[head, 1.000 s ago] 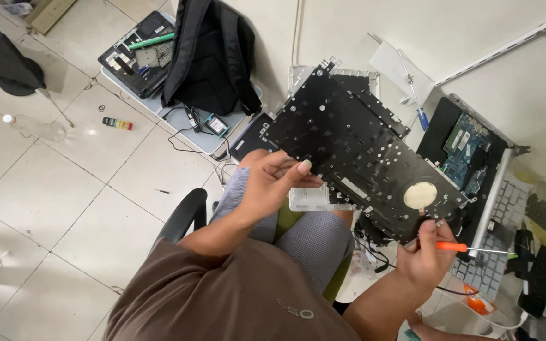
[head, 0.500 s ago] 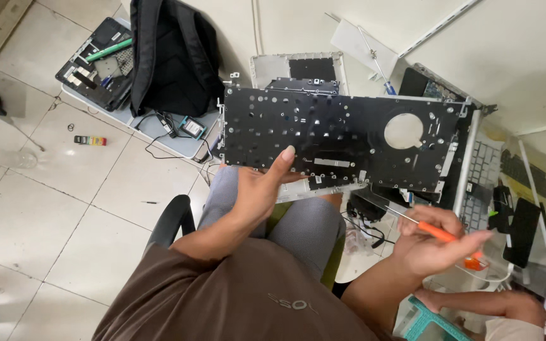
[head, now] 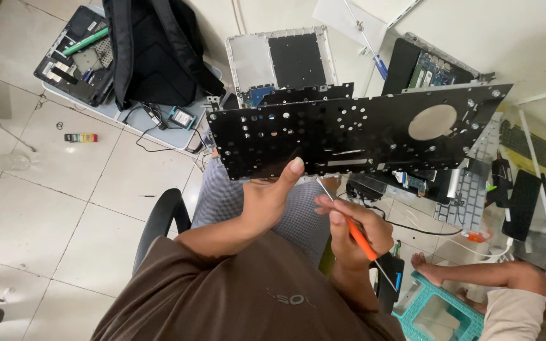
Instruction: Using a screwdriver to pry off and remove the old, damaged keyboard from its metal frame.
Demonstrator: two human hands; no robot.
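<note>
Nearest the camera, the right hand [head: 356, 228] is closed around an orange-handled screwdriver [head: 347, 222], held pen-fashion; its thin shaft slants up and to the left, and the tip sits just below the lower edge of the black keyboard backplate [head: 355, 129], close beside the left thumb. Whether the tip touches the plate cannot be told from this view. The left hand [head: 272, 196] is closed on that lower edge, left of its middle, thumb pressed flat on the near face and the other fingers hidden behind. The backplate is held in the air above the person's lap, near face toward the camera, long axis running left to right and rising slightly toward the right; a pale round disc [head: 433, 121] sits near its upper right corner. The plate thus lies directly above both hands, the left bearing it, the right free with the tool. Beyond it on the floor lie an opened laptop base [head: 280, 60], a black backpack [head: 153, 50] and a second dismantled laptop [head: 74, 53] at far left. At lower right another person's bare foot [head: 426, 265] rests on a teal stool [head: 437, 312].
</note>
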